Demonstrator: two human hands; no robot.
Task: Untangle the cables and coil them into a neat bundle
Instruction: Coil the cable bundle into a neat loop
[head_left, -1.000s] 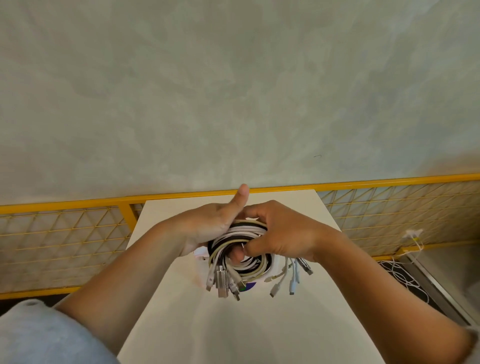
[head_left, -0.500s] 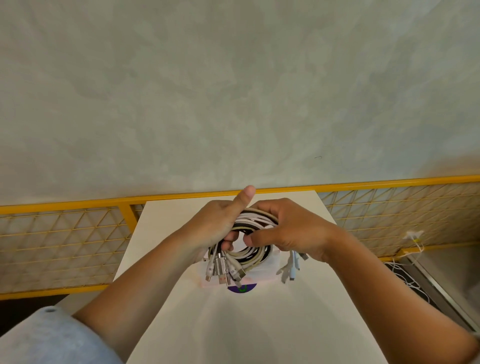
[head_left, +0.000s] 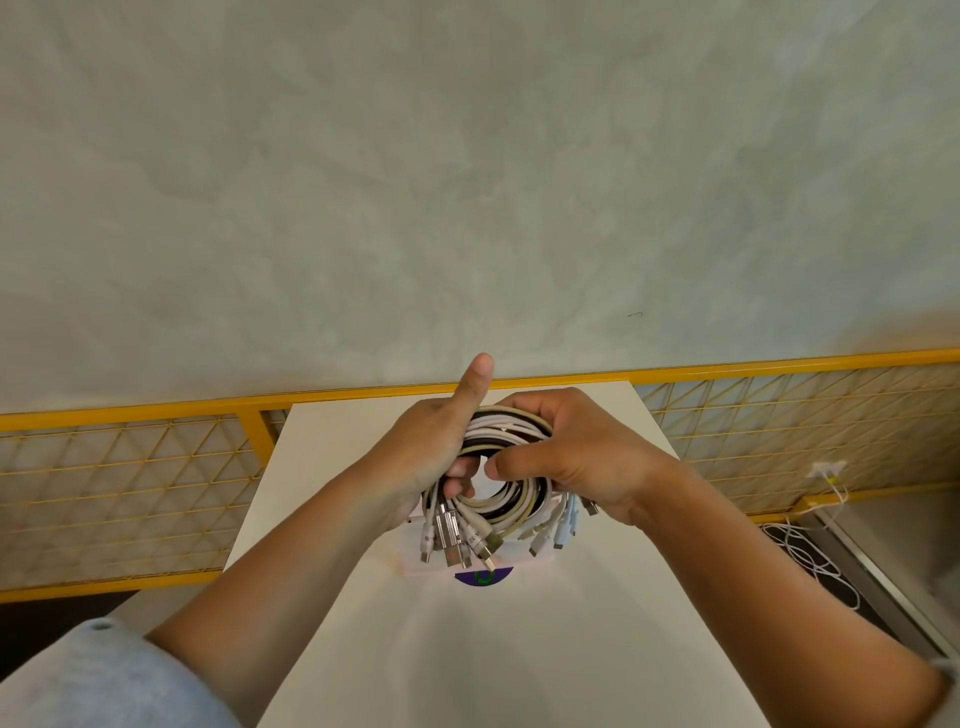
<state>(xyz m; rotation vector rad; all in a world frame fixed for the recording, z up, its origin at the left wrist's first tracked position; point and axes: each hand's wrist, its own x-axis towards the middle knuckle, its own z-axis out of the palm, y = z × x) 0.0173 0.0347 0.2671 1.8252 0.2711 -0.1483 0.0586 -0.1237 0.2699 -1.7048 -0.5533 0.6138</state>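
The cables (head_left: 496, 506) form one round coil of white, beige and black strands, held in the air above the white table (head_left: 467, 654) and clamped between our two hands. Our left hand (head_left: 418, 452) wraps the coil's left side. Its fingertips show through the middle hole, and its thumb (head_left: 475, 379) sticks straight up, clear of the strands. Our right hand (head_left: 582, 457) grips the upper right of the coil, with fingers curled over the top arc and the right thumb (head_left: 511, 467) laid across the front toward the hole. The hands are close together there, almost meeting at the centre. Both forearms reach in from the lower corners, and a pale blue sleeve (head_left: 119, 680) covers our left arm at the bottom edge. The plug ends (head_left: 457, 540) hang loose below the coil in two clusters. We count roughly five on the left and four on the right, though they overlap too much for a firm number. Tiny print marks some of the white plugs, too small for us to read. On the table under the coil a purple sticker (head_left: 483, 578) shows a green mark, with no legible words. Beyond the table we see one yellow mesh railing (head_left: 156, 457) and a grey wall (head_left: 467, 182). Loose white wires (head_left: 810, 551) lie on the floor at right.
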